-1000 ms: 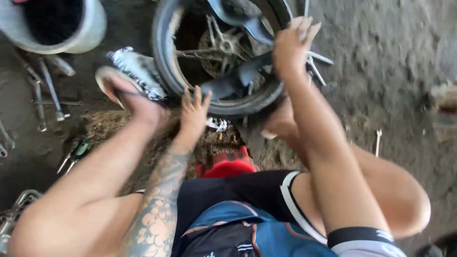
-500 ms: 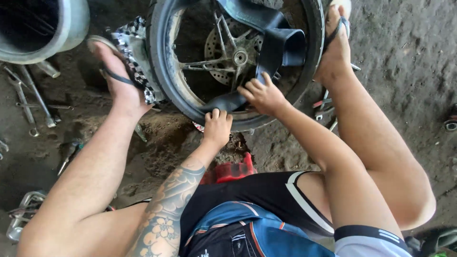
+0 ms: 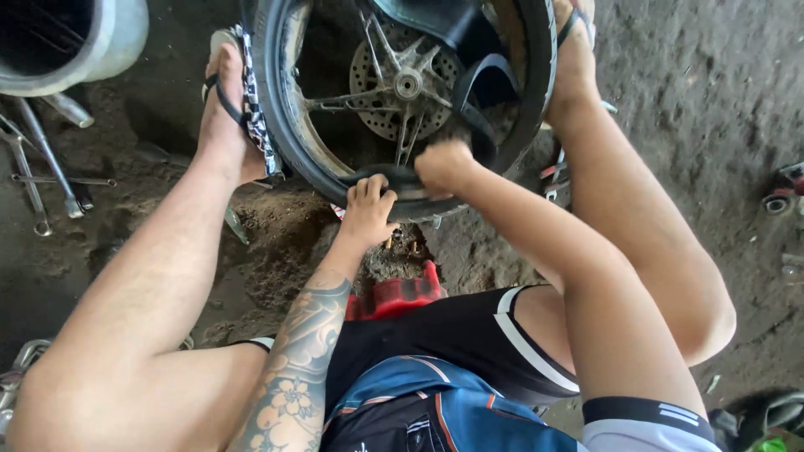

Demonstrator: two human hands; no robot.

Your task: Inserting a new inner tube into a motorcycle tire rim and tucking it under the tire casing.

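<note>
Two hands are working at the near edge of the motorcycle wheel (image 3: 402, 92), which is lying on the dirt floor (image 3: 695, 109) between your feet. Your left hand (image 3: 368, 209) is gripping the black tyre (image 3: 289, 142), and your right hand (image 3: 444, 166) is clenching around the inner tube (image 3: 481, 92). Wrenches (image 3: 38, 167) are lying far left.

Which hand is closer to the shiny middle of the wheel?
The right hand: it sits just below the wheel hub, inside the rim. The left hand is lower, gripping the tyre's near edge.
</note>
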